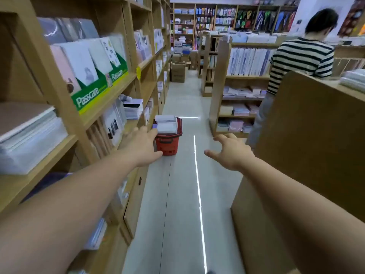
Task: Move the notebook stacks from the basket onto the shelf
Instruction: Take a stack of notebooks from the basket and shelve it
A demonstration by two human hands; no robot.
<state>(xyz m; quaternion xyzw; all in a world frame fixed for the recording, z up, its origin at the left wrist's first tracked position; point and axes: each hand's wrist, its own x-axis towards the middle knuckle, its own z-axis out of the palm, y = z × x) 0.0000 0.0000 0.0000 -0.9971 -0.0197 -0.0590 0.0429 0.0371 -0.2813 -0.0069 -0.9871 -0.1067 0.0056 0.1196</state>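
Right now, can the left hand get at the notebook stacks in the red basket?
Probably not yet. The left hand is empty and the aisle floor ahead looks free, but the red basket with the notebook stacks appears to stand farther off, beyond arm's reach.

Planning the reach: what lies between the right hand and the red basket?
Head view: only grey floor with a bright light streak separates the right hand from the red basket; nothing stands there.

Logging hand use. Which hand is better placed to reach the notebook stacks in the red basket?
Likely left: the left hand lines up with the red basket and its notebook stacks; the right hand is off to the side over the floor.
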